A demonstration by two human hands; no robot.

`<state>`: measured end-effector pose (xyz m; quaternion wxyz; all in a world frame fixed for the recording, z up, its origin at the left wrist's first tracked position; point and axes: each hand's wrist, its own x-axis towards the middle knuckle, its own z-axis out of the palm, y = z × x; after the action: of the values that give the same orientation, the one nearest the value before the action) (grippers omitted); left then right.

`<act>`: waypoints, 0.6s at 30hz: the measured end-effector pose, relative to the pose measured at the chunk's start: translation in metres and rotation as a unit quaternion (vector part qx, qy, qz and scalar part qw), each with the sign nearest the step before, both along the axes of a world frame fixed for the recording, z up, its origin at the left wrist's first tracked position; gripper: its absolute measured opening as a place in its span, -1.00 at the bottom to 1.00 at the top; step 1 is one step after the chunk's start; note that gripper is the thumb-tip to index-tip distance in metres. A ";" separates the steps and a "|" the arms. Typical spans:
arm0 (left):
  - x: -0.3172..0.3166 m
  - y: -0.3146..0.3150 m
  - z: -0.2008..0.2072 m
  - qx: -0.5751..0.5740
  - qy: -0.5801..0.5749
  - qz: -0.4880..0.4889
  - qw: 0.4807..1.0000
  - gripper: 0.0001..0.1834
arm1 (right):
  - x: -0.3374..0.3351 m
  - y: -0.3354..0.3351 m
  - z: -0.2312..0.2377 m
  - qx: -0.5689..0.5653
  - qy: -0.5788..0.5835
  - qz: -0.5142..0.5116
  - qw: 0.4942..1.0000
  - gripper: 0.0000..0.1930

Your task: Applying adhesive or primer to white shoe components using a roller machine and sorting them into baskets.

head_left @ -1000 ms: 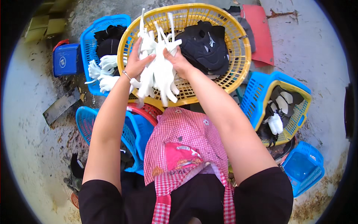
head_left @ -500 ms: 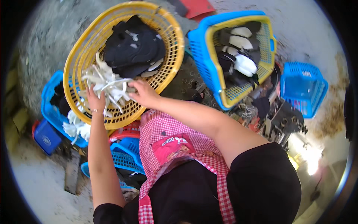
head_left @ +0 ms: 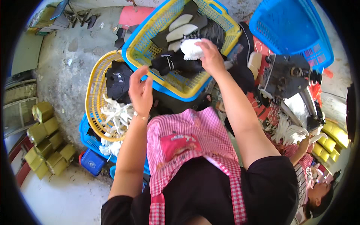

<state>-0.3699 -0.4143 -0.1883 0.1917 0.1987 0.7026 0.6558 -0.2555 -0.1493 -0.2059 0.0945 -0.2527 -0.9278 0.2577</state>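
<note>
In an apparent pick-up, the right hand [head_left: 212, 57] pinches a white bundle [head_left: 191, 49] in the yellow basket [head_left: 141, 48], the left hand [head_left: 141, 92] (empty, fingers parted) near the rim; lifting likely needs a steady grip.

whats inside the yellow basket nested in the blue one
Pale oval pieces, a black bundle and a white bundle touched by the right hand; what lies beneath them is covered.
</note>
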 end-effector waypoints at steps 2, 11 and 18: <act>0.028 0.042 0.027 0.038 -0.092 -0.043 0.994 -0.45 | 0.043 -0.005 0.034 -0.102 0.159 0.078 0.979 -0.43; 0.204 0.160 0.130 0.001 -0.352 -0.473 0.808 -0.17 | 0.294 0.003 0.152 -0.418 0.150 0.069 0.893 -0.33; 0.289 0.159 0.172 -0.085 -0.262 -0.636 0.721 -0.03 | 0.398 -0.015 0.198 -0.287 0.194 0.000 0.938 -0.80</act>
<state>-0.0808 -0.2557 -0.0163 0.7561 0.4022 0.3860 0.3429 0.1427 -0.1646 -0.0079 0.1958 -0.2140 -0.7781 0.5572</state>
